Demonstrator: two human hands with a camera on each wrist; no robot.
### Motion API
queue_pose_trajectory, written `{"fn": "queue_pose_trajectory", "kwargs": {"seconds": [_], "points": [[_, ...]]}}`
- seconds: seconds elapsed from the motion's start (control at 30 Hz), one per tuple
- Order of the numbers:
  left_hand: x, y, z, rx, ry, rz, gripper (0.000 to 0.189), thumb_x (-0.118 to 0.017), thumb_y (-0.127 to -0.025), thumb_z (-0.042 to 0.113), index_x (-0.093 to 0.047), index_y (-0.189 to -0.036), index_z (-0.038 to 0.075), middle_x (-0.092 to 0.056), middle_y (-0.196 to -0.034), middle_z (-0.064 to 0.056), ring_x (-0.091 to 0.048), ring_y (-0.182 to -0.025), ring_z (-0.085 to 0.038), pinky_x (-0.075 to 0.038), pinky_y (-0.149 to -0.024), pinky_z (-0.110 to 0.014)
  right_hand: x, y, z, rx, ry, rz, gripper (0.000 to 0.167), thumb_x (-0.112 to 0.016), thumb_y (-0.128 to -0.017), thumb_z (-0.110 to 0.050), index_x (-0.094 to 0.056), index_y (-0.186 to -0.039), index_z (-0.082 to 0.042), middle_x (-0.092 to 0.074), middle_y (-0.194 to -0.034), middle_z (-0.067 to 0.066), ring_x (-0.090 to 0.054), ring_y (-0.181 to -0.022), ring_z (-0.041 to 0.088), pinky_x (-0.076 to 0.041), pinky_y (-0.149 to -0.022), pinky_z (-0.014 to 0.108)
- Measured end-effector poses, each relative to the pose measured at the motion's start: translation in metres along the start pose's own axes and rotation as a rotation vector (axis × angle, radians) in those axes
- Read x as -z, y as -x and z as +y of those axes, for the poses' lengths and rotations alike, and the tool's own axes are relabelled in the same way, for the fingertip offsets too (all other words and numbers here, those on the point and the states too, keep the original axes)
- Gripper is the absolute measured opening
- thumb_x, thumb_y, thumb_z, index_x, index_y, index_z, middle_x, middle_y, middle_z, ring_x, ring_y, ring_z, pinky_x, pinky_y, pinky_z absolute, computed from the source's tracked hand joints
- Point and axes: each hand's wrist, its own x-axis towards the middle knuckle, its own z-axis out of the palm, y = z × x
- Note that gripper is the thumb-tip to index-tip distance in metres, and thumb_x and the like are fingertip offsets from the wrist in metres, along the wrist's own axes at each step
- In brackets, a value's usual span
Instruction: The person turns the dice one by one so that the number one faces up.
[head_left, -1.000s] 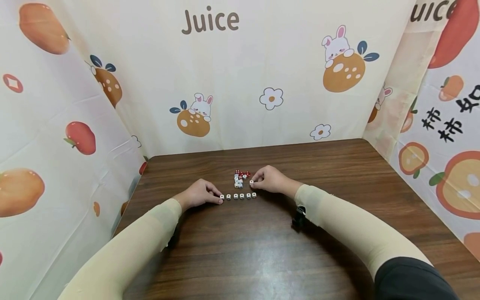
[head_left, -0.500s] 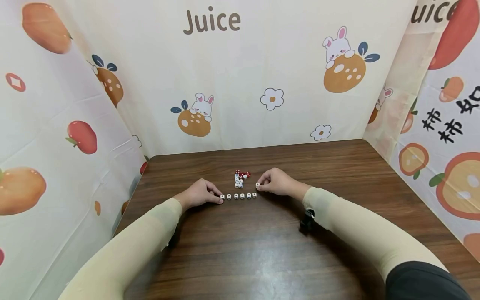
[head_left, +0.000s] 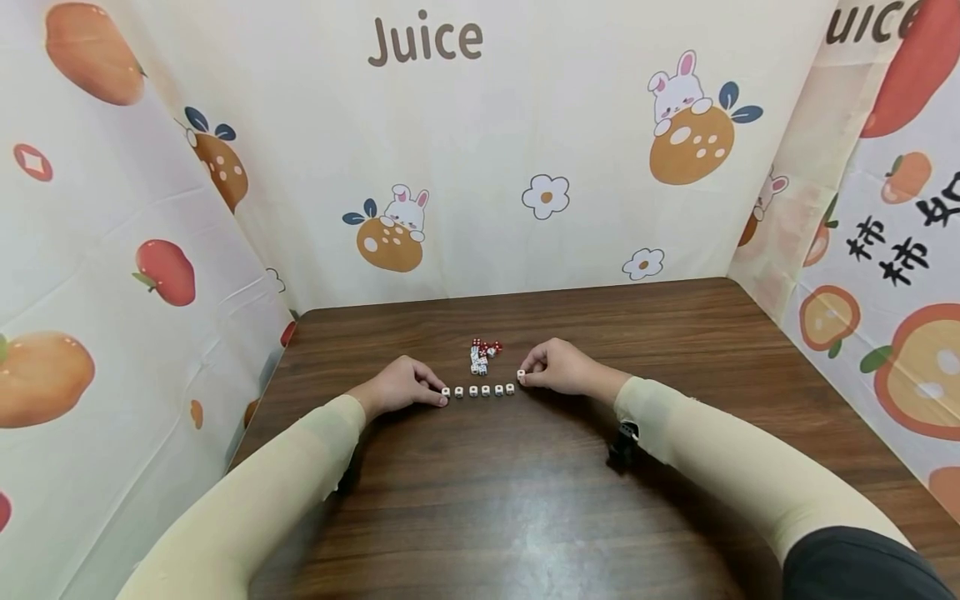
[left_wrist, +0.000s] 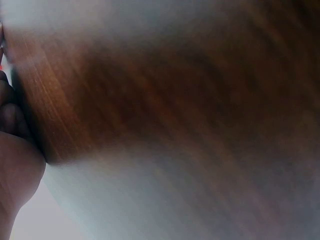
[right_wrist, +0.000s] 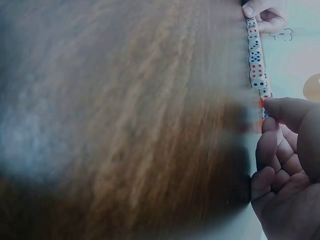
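Several white dice [head_left: 486, 390] stand in a row across the table, spaced a little apart in the head view. At the row's left end, my left hand [head_left: 401, 386] pinches the last white die [head_left: 446, 392] between thumb and fingers. Just past the right end, my right hand [head_left: 562, 367] holds another white die [head_left: 521, 375] by its fingertips, slightly farther back than the row. The right wrist view shows the dice row [right_wrist: 256, 56] side-on, with red and blue pips. Only the edge of my left hand [left_wrist: 17, 165] appears in the left wrist view.
Behind the row lies a cluster of white dice [head_left: 478, 363], with red dice [head_left: 487, 345] at its far side. The brown wooden table [head_left: 480, 500] meets a printed cloth [head_left: 480, 150] at the back, with more cloth at both sides.
My right hand has moved right and a little nearer with its die, from beside the cluster to past the row's right end. The left hand stays at the left end die.
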Motion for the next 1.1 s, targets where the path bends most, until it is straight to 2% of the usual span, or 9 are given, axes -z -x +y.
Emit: {"fn": "queue_pose_trajectory", "kwargs": {"seconds": [0.37, 0.7, 0.93, 1.1], "points": [[0.0004, 0.0001, 0.0006, 0.001, -0.003, 0.001, 0.019, -0.099, -0.090, 0.024, -0.093, -0.105, 0.015, -0.073, -0.081, 0.006, -0.056, -0.078, -0.011, -0.046, -0.071, -0.027, 0.0048, 0.0038, 0.0004, 0.054, -0.003, -0.049, 0.004, -0.087, -0.097, -0.018, -0.086, -0.094, -0.016, -0.069, -0.072, -0.009, -0.056, -0.067, 0.005, -0.048, -0.069, 0.024], [0.0006, 0.0004, 0.0017, -0.001, -0.003, -0.003, 0.018, -0.098, -0.090, 0.024, -0.093, -0.105, 0.014, -0.072, -0.080, 0.007, -0.056, -0.078, -0.011, -0.046, -0.070, -0.026, 0.0056, 0.0048, 0.0040, 0.082, 0.029, -0.081, 0.004, -0.090, -0.095, -0.016, -0.090, -0.097, -0.014, -0.075, -0.075, -0.009, -0.060, -0.070, 0.004, -0.051, -0.071, 0.023], [0.0006, -0.0006, 0.0000, -0.001, -0.003, -0.002, 0.018, -0.098, -0.090, 0.023, -0.092, -0.105, 0.014, -0.074, -0.083, 0.006, -0.056, -0.079, -0.011, -0.046, -0.071, -0.025, 0.0066, 0.0075, 0.0067, 0.088, 0.055, -0.076, 0.004, -0.091, -0.095, -0.016, -0.092, -0.099, -0.016, -0.079, -0.079, -0.010, -0.062, -0.072, 0.003, -0.052, -0.071, 0.022], [-0.0006, -0.0010, -0.0007, -0.002, -0.013, 0.007, 0.018, -0.099, -0.090, 0.024, -0.093, -0.105, 0.015, -0.075, -0.084, 0.006, -0.057, -0.080, -0.011, -0.047, -0.071, -0.026, 0.0020, 0.0095, 0.0053, 0.110, 0.095, -0.059, 0.005, -0.093, -0.094, -0.019, -0.093, -0.099, -0.017, -0.074, -0.074, -0.013, -0.059, -0.071, 0.002, -0.049, -0.070, 0.023]]}}
